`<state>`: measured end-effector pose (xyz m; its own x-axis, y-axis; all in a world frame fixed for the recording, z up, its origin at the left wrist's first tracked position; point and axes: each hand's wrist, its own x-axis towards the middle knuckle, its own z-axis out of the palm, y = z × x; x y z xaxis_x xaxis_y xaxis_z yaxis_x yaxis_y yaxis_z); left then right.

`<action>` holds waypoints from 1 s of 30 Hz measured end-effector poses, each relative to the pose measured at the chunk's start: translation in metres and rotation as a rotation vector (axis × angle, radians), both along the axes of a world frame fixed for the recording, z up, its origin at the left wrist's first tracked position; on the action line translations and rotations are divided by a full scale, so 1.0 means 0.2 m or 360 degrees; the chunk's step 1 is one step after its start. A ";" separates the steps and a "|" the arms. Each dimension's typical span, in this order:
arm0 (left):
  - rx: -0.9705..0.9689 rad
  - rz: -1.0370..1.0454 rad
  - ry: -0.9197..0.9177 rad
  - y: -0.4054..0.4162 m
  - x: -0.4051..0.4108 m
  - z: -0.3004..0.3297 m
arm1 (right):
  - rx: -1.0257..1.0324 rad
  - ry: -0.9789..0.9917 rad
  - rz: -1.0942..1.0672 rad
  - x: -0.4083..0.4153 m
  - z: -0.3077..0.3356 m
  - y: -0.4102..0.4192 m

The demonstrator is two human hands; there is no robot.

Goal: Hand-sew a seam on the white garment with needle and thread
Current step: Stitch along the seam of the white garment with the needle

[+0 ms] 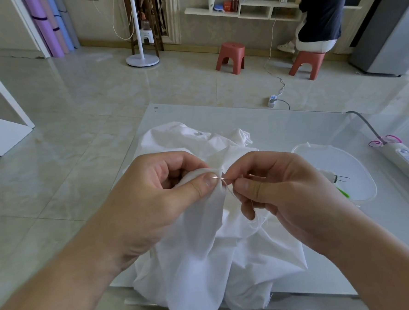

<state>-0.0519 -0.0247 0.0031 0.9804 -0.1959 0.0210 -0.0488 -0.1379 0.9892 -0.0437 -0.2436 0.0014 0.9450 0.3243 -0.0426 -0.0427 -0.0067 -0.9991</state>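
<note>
The white garment lies bunched on a pale glass table and hangs over its near edge. My left hand pinches a raised fold of the cloth between thumb and fingers. A thin needle pokes through that fold beside my left thumbnail. My right hand pinches the needle's other end with thumb and forefinger. White thread trails loosely below my right fingers.
A clear plastic box holding sewing bits and a green item sits to the right. A white power strip lies at the table's right edge. Beyond, on the floor, stand two red stools, a fan stand and a seated person.
</note>
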 end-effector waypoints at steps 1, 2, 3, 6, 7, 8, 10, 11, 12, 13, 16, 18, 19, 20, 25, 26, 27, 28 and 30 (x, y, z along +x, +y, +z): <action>-0.0004 0.0010 0.0009 0.00 0.00 0.00 | 0.0011 -0.0005 -0.0017 0.00 0.00 0.00; -0.0006 0.0015 0.0020 0.00 -0.01 0.01 | 0.0022 -0.0011 -0.0036 0.00 -0.01 0.00; -0.0004 0.0012 0.0029 -0.01 -0.01 0.01 | 0.0030 -0.0022 -0.0053 0.00 -0.02 0.01; 0.0033 -0.0050 0.0055 -0.01 -0.01 0.00 | 0.0030 -0.0088 -0.0103 0.00 -0.03 0.02; 0.0035 -0.0065 0.0063 -0.02 -0.01 -0.01 | 0.0030 -0.0104 -0.0119 -0.01 -0.03 0.03; 0.0029 -0.0069 0.0071 -0.02 -0.01 0.00 | 0.0031 -0.0113 -0.0128 -0.01 -0.03 0.03; -0.0009 -0.0043 0.0087 -0.02 -0.01 0.00 | 0.0034 -0.0121 -0.0120 0.00 -0.03 0.02; -0.0037 -0.0023 0.0098 -0.02 -0.01 0.00 | 0.0027 -0.0127 -0.0116 0.01 -0.02 0.02; -0.0061 -0.0001 0.0115 -0.02 0.00 0.00 | 0.0008 -0.0135 -0.0125 0.01 -0.02 0.01; -0.0073 0.0015 0.0129 -0.02 0.00 0.00 | -0.0016 -0.0143 -0.0149 0.01 -0.02 0.01; -0.0068 0.0023 0.0145 -0.02 0.00 0.00 | -0.0044 -0.0161 -0.0235 0.01 -0.01 0.01; -0.0044 0.0014 0.0165 -0.03 -0.01 -0.01 | -0.0015 -0.0171 -0.0263 -0.01 -0.02 0.02; -0.0034 0.0011 0.0188 -0.03 -0.01 -0.01 | -0.0015 -0.0179 -0.0266 -0.02 -0.02 0.03; -0.0028 0.0012 0.0211 -0.04 -0.01 -0.01 | -0.0041 -0.0198 -0.0265 -0.02 -0.02 0.04; 0.0003 0.0078 0.0292 -0.05 0.00 -0.03 | -0.0355 -0.0365 -0.0322 -0.02 -0.02 0.06; -0.0004 0.0093 0.0311 -0.04 0.00 -0.03 | -0.0403 -0.0427 -0.0307 -0.03 -0.02 0.05; -0.0003 0.0103 0.0315 -0.04 0.01 -0.03 | -0.0422 -0.0492 -0.0274 -0.03 -0.02 0.06; 0.0006 0.0105 0.0307 -0.04 0.01 -0.03 | -0.0421 -0.0554 -0.0234 -0.03 -0.02 0.06; 0.0036 0.0083 0.0288 -0.04 0.00 -0.04 | -0.0420 -0.0642 -0.0204 -0.04 -0.03 0.09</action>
